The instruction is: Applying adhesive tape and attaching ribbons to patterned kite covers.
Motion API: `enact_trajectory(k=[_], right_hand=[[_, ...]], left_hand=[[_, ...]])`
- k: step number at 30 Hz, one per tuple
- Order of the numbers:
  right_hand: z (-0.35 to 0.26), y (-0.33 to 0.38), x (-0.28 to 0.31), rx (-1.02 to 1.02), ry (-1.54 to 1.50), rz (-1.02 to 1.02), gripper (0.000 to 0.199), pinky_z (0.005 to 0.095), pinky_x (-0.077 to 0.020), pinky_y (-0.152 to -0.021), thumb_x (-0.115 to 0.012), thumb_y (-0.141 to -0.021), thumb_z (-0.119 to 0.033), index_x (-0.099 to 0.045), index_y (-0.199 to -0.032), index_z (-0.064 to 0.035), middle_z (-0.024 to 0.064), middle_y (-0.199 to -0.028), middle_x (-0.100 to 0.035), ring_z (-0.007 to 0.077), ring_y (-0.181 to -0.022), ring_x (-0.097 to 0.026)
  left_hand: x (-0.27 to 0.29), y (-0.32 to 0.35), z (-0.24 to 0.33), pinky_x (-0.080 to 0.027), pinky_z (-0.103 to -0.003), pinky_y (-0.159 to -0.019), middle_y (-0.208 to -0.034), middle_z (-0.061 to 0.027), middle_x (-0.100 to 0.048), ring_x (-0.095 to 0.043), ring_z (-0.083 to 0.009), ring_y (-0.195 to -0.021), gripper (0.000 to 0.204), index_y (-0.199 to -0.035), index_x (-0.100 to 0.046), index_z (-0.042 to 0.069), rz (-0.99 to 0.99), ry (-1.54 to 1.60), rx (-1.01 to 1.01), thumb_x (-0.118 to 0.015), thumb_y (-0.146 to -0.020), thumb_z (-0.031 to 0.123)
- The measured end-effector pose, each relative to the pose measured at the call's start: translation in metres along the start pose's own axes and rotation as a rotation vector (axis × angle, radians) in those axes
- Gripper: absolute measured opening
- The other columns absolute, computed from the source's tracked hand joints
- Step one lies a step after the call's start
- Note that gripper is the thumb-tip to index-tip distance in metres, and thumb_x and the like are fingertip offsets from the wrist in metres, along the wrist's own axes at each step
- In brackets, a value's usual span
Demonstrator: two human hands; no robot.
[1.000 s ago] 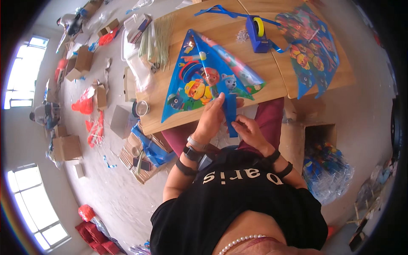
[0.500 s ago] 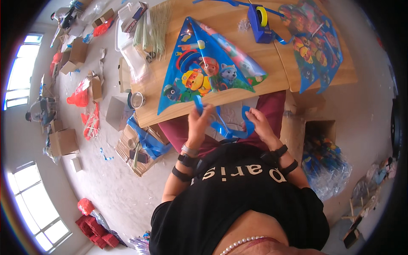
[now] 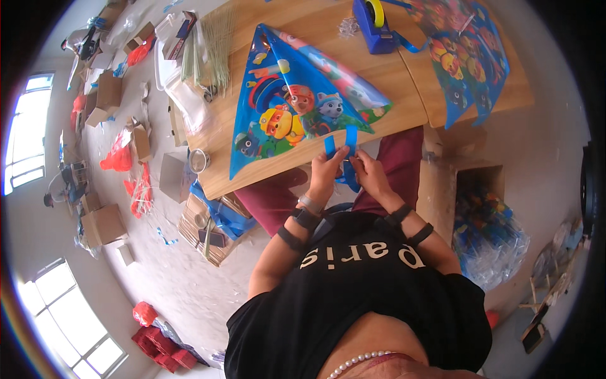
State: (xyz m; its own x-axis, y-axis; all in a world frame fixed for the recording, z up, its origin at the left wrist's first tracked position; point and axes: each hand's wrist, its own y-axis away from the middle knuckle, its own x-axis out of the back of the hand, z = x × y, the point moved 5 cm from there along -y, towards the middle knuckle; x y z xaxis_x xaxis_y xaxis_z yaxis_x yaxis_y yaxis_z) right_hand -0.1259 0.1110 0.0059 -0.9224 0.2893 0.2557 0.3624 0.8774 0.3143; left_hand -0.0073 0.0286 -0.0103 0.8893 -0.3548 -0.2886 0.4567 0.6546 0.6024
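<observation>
Grips a flat blue ribbon (image 3: 351,140) in both hands, pinched between thumb and fingers of the left hand (image 3: 324,174) and likewise of the right hand (image 3: 371,175), just on the near side of a printed triangular sheet (image 3: 278,114). Looks smooth and bright at the ribbon, with two narrow ends standing up above the fingers, a gap between their tops, and a darker bend hanging below the knuckles, partly hidden. Shows glossy blue on the sheet, covered in cartoon animals, with a paler flap folded along the right side; lies on a wooden table (image 3: 404,120). Half a second earlier, held the hands well apart with the ribbon sagging in a slack loop between them; now has them drawn close together, with both ends upright. Lower than the sheet and to its right, can see an open cardboard box (image 3: 437,205), with multicoloured pieces (image 3: 480,218) and clear plastic bulging at the opening. Left of the sheet, can see a white tray (image 3: 163,54) with a narrow dark box (image 3: 182,33) at it, and, by the sheet's lower left corner, a small clear cup (image 3: 199,161); cannot tell whether filled.
</observation>
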Motion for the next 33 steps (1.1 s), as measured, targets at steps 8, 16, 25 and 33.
enact_trajectory(k=[8, 16, 25, 33], right_hand=[[0.022, -0.020, 0.011, 0.134, 0.115, 0.111, 0.021, 0.0432, -0.0533, -0.064, -0.060, -0.101, -0.019, -0.060, -0.116, -0.0043, 0.0202, -0.079, -0.069, 0.0376, -0.076, -0.071], [0.015, -0.044, 0.063, 0.327, 0.332, 0.358, 0.018, 0.0441, -0.0550, -0.074, -0.063, -0.099, -0.015, -0.061, -0.113, -0.0049, 0.0180, -0.102, -0.069, 0.0379, -0.092, -0.069], [-0.005, -0.093, 0.076, 0.438, 0.342, 0.352, 0.013, 0.0432, -0.0510, -0.073, -0.069, -0.091, -0.009, -0.060, -0.098, -0.0052, 0.0114, -0.089, -0.066, 0.0317, -0.084, -0.066], [-0.008, -0.113, 0.064, 0.485, 0.387, 0.260, 0.019, 0.0435, -0.0499, -0.073, -0.076, -0.082, -0.004, -0.058, -0.090, -0.0052, 0.0094, -0.084, -0.066, 0.0317, -0.083, -0.064]], left_hand=[[-0.006, -0.037, -0.015, -0.032, -0.023, -0.045, -0.063, 0.0065, -0.053, -0.044, -0.0030, -0.050, 0.026, -0.093, -0.072, 0.003, 0.150, -0.067, -0.061, -0.079, -0.091, 0.028], [0.003, -0.047, -0.017, -0.032, -0.026, -0.041, -0.061, 0.0034, -0.054, -0.045, -0.0069, -0.044, 0.023, -0.086, -0.069, 0.004, 0.235, -0.235, 0.034, -0.080, -0.086, 0.024], [0.001, -0.049, -0.021, -0.034, -0.027, -0.039, -0.061, 0.0019, -0.053, -0.046, -0.0091, -0.042, 0.022, -0.084, -0.070, 0.001, 0.265, -0.202, 0.083, -0.079, -0.084, 0.021], [0.000, -0.051, -0.026, -0.034, -0.026, -0.040, -0.061, 0.0020, -0.055, -0.047, -0.0093, -0.043, 0.021, -0.083, -0.071, 0.001, 0.318, -0.205, 0.108, -0.080, -0.084, 0.021]])
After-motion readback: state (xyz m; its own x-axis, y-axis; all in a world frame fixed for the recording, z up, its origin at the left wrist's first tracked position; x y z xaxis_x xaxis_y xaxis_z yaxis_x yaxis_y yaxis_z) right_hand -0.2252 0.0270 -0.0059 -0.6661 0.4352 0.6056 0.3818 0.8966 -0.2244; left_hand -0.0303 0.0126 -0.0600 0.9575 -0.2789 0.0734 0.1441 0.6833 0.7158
